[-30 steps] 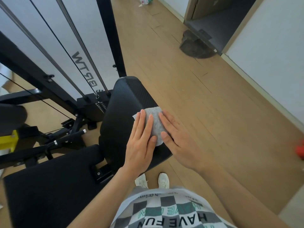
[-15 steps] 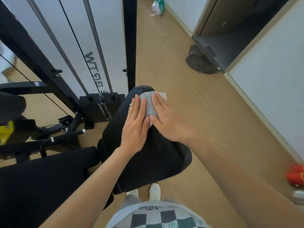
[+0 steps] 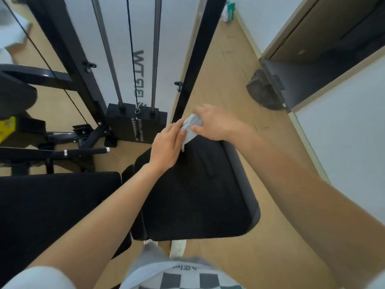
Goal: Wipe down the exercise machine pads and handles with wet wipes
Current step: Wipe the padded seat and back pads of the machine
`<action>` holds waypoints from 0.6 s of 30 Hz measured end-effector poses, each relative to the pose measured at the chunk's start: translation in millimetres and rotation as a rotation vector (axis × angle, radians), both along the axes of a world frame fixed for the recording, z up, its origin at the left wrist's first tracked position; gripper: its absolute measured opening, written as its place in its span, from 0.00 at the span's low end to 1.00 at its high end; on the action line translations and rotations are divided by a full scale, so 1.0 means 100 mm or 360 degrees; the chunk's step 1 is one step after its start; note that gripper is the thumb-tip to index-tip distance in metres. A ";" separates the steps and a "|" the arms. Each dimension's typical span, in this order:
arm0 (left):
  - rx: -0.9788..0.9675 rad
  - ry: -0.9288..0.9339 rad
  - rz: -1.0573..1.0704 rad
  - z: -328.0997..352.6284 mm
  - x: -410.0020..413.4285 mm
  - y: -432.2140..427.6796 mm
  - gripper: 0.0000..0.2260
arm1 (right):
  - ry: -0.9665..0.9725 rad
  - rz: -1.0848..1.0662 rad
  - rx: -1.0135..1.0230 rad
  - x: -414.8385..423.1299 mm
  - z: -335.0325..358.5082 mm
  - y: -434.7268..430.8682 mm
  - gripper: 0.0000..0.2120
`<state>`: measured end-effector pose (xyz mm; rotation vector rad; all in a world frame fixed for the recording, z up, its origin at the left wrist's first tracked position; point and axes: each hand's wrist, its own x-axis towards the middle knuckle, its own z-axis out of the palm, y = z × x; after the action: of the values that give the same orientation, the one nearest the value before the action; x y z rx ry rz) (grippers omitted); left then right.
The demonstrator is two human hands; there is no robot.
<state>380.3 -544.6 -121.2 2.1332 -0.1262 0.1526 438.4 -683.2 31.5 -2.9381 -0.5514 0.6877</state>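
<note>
A black padded seat [image 3: 200, 192] of the exercise machine fills the middle of the view. At its far end a crumpled grey wet wipe [image 3: 191, 126] is held between both hands. My right hand [image 3: 216, 124] grips the wipe's upper part, fingers curled round it. My left hand [image 3: 167, 146] pinches the wipe's lower edge and rests on the pad's far left corner. A second black pad [image 3: 52, 207] lies to the left.
The weight stack [image 3: 136, 124] with guide rods and a cable stands just beyond the pad. A black upright post [image 3: 196, 59] rises behind my hands. A black handle bar [image 3: 68, 152] sticks out at left. Wooden floor runs right to a doorway with a grey doorstop [image 3: 263, 90]. A wipes packet [image 3: 229, 11] lies far back.
Both hands slid the wipe up the pad to its far end. The flat wipe is now bunched, and the flat fingers have curled round it.
</note>
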 end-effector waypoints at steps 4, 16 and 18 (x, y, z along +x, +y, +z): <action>0.0062 0.0130 0.0028 -0.14 0.02 0.24 0.19 | 0.0110 0.0274 -0.0451 0.22 0.00 0.26 0.17; -0.0397 0.0199 -0.0008 -0.36 -0.21 0.31 0.21 | 0.0530 0.0417 -0.0947 0.42 -0.47 0.86 0.27; -0.0421 0.0225 0.0041 -0.48 -0.21 0.35 0.21 | 0.0601 0.0412 -0.0997 0.44 -0.55 0.93 0.28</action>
<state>359.1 -510.0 -169.7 1.8750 0.0047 0.0311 482.7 -590.4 -23.3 -3.1480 -0.7997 1.6735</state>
